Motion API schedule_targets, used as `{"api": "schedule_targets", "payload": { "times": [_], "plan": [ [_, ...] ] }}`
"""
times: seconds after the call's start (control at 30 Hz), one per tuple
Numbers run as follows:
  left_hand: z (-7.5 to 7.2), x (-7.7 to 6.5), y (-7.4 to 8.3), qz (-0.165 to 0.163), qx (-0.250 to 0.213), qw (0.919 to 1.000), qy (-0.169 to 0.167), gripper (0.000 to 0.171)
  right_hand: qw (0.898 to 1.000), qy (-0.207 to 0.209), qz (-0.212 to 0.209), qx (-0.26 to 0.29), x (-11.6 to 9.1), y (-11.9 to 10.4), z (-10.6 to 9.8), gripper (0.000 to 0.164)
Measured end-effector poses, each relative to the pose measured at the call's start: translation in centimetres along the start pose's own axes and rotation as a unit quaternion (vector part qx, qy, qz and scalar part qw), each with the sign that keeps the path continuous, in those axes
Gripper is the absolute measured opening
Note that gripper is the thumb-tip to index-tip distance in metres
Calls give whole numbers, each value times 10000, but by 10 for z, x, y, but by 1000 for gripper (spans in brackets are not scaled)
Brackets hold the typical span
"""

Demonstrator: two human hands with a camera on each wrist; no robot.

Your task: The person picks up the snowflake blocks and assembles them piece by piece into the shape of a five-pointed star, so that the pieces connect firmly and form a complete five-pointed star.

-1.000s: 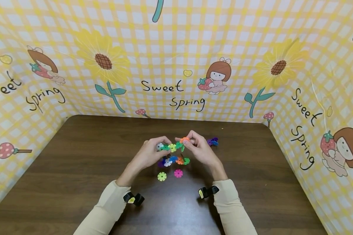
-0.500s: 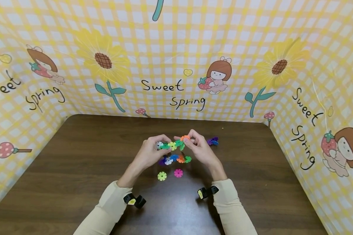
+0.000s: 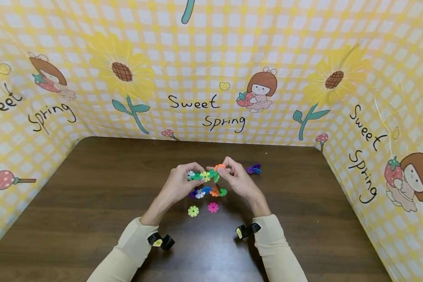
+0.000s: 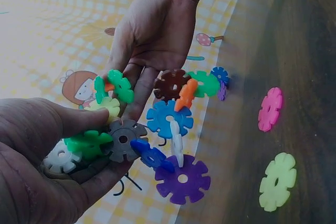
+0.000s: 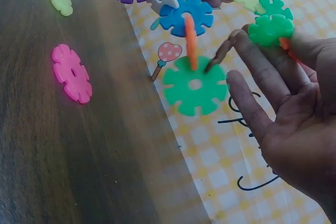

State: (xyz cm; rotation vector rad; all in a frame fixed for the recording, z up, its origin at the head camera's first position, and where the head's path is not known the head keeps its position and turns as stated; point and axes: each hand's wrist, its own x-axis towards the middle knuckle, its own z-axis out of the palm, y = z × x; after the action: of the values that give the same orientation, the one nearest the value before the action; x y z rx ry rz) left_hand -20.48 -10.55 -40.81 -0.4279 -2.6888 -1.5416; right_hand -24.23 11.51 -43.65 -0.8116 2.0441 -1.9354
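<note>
Both hands hold a chain of interlocking plastic snowflake discs above the table. My left hand [image 3: 180, 181] pinches its left part, thumb over a pale yellow disc [image 4: 105, 109] and a green disc [image 4: 88, 142]. My right hand [image 3: 239, 177] pinches an orange disc [image 3: 219, 167] at the other end, with green discs [image 5: 271, 29] slotted beside it. The orange one is mostly hidden by the fingers in the right wrist view. Nearer the body runs a lower strand, with purple [image 4: 182, 179], white, blue [image 4: 169, 119], orange, brown [image 4: 171, 84] and green [image 5: 181, 95] discs.
A yellow-green disc [image 3: 193, 211] and a pink disc [image 3: 213, 207] lie loose on the brown table [image 3: 91, 219], nearer the body. Beyond the right hand is a small purple and blue cluster of discs [image 3: 254, 169]. Checked cloth [image 3: 197, 70] walls the back and sides.
Both hands keep their grip on the chain and shift only slightly. The loose discs stay in place, and the view tilts a little.
</note>
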Motion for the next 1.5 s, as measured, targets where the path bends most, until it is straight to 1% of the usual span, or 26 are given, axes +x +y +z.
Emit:
{"api": "schedule_targets", "payload": {
  "times": [0.07,0.13,0.2,0.23,0.33,0.4,0.5,0.6,0.73,0.83,0.9,0.97,1.0,1.07,1.13,1.2,1.23,1.3,1.33,1.4,1.47,1.5],
  "plan": [
    [0,1,0,-27,7,10000,-44,14,9999,11,30,-113,0,0,-1,19],
    [0,2,-1,-45,30,9999,-98,15,9999,19,15,-105,0,2,-2,19],
    [0,4,-3,-108,72,9997,-204,15,9992,46,-23,-404,0,4,-4,18],
    [0,4,-5,-151,108,9995,-258,15,9979,73,-35,-645,0,5,-7,17],
    [0,7,-9,-269,274,9985,-398,15,9908,265,-80,-1322,-1,7,-17,19],
    [1,8,-11,-318,431,9977,-427,14,9868,523,-77,-1531,-4,8,-27,20],
    [1,10,-14,-349,634,9965,-429,15,9809,1012,-63,-1662,-9,9,-43,18],
    [2,11,-16,-406,767,9950,-485,18,9711,1357,32,-1963,-13,9,-55,15],
    [3,11,-17,-463,928,9930,-563,21,9587,1426,258,-2446,-17,10,-64,14],
    [3,11,-18,-474,1165,9906,-539,24,9533,1375,437,-2654,-19,12,-67,13],
    [3,11,-18,-447,1363,9884,-500,26,9515,1282,586,-2734,-19,14,-68,14],
    [3,11,-17,-334,1580,9857,-479,27,9512,986,667,-2848,-19,16,-67,14],
    [3,11,-16,-267,1679,9843,-481,27,9522,720,701,-2884,-19,17,-66,15],
    [2,12,-14,-138,1858,9811,-512,29,9521,32,777,-2957,-18,18,-62,15],
    [3,12,-12,-42,2023,9777,-563,32,9477,-698,866,-2993,-17,20,-54,13],
    [4,12,-10,30,2227,9729,-628,37,9387,-1298,1037,-3019,-16,21,-45,9],
    [5,13,-9,76,2366,9694,-647,39,9329,-1503,1132,-3072,-15,22,-41,8],
    [7,15,-6,165,2725,9595,-701,43,9218,-1733,1297,-3215,-13,23,-30,9],
    [8,16,-5,221,2950,9524,-733,45,9159,-1790,1385,-3317,-12,23,-25,11],
    [11,19,-2,346,3463,9340,-808,51,9029,-1813,1536,-3582,-10,23,-14,19],
    [12,22,-1,419,3933,9133,-968,57,8863,-1785,1695,-3923,-8,21,-2,31],
    [13,23,0,418,4073,9058,-1090,61,8768,-1767,1774,-4106,-8,20,4,38]
  ]
}}
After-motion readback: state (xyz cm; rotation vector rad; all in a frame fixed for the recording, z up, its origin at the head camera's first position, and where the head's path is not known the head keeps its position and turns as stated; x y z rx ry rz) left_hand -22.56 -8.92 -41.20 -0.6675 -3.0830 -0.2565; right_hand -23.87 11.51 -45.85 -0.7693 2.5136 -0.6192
